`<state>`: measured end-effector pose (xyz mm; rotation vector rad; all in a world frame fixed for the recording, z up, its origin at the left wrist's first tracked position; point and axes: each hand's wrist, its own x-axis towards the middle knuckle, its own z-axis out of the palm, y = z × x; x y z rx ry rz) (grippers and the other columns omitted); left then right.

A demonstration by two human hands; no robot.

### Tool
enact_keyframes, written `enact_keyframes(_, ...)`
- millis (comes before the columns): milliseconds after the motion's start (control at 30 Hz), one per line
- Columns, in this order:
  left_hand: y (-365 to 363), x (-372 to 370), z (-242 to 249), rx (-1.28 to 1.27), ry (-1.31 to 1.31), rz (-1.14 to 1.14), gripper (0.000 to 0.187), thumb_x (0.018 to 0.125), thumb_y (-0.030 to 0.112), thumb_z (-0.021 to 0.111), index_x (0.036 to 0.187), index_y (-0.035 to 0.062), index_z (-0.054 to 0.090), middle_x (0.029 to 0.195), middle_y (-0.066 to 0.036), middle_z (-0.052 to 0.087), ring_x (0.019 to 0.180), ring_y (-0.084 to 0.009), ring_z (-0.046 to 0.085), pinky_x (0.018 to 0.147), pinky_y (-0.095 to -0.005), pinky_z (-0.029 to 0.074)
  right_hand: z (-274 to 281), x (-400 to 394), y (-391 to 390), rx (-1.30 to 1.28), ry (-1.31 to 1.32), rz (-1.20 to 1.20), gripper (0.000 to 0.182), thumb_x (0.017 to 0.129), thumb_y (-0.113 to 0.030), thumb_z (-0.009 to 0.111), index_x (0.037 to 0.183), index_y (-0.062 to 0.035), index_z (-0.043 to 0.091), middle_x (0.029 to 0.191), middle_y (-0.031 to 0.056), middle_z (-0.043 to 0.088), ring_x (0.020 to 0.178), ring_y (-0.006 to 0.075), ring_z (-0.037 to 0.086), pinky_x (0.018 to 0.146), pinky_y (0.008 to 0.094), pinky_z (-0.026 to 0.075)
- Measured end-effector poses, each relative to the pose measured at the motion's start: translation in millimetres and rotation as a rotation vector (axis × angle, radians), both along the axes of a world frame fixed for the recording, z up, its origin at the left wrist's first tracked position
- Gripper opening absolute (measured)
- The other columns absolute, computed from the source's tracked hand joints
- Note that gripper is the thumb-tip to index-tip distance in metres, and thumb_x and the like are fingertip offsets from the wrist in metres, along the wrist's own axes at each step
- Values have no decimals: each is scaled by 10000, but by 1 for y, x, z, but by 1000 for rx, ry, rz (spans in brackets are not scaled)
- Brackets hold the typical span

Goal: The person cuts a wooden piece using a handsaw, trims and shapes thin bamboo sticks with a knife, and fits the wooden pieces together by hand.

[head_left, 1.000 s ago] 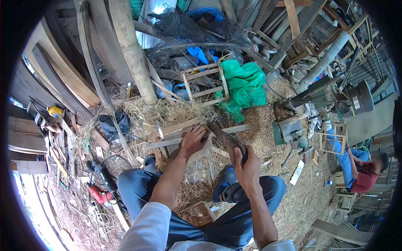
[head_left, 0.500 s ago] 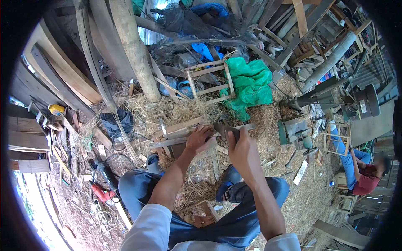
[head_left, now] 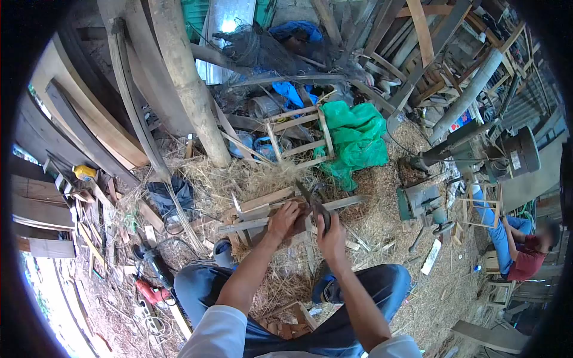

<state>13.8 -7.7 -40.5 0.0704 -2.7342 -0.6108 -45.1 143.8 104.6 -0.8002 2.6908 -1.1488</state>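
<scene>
My right hand (head_left: 332, 238) is closed round the handle of what looks like a handsaw (head_left: 313, 201), its dark blade slanting away from me to the upper left. Beside it, my left hand (head_left: 285, 221) has its fingers bent over a brown piece of wood (head_left: 302, 217), pressing it down. That piece lies across a long narrow board (head_left: 343, 202) low in front of my knees. The blade is right by the brown piece; whether it touches cannot be seen clearly. More wood lengths (head_left: 262, 201) lie just behind.
A small wooden frame (head_left: 299, 136) and a green plastic sheet (head_left: 362, 143) lie ahead. Left are a red power tool (head_left: 151, 292) and a bamboo post (head_left: 190, 83). A machine (head_left: 425, 200) stands right, with a seated person (head_left: 525, 256) beyond. Straw and shavings cover the ground.
My right hand has drawn the saw back toward me and slightly left. The brown piece under my left hand shows more now. The view has shifted a little.
</scene>
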Motion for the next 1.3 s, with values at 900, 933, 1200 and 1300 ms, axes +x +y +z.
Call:
enact_keyframes(900,-2,-6,21,-13,95,-73,200,800,155,602,972,58,632,1155,-106,576,1115,-298,507,961,-368,428,32,-9,-1,44,28,-57,300,903,-240,556,871,55,516,654,297,569,612,484,565,519,505,442)
enact_keyframes(933,-1,-5,-23,-174,80,54,235,778,128,602,993,36,627,1150,-134,570,1113,-320,501,977,-360,416,24,-11,6,28,43,-54,300,903,-240,556,871,55,516,654,297,569,612,484,565,519,505,442)
enact_keyframes(1200,13,5,28,114,147,37,238,763,133,650,981,37,636,1087,-122,566,1072,-301,511,919,-380,445,-91,73,89,-189,-257,-234,432,918,-259,531,1187,67,436,848,316,596,799,500,567,647,473,468)
enact_keyframes(1300,9,6,16,72,145,38,228,771,159,652,958,30,626,1075,-125,565,1069,-307,510,907,-383,445,-7,52,71,44,-207,-89,408,917,-254,530,1181,46,448,833,328,592,809,504,565,641,484,470)
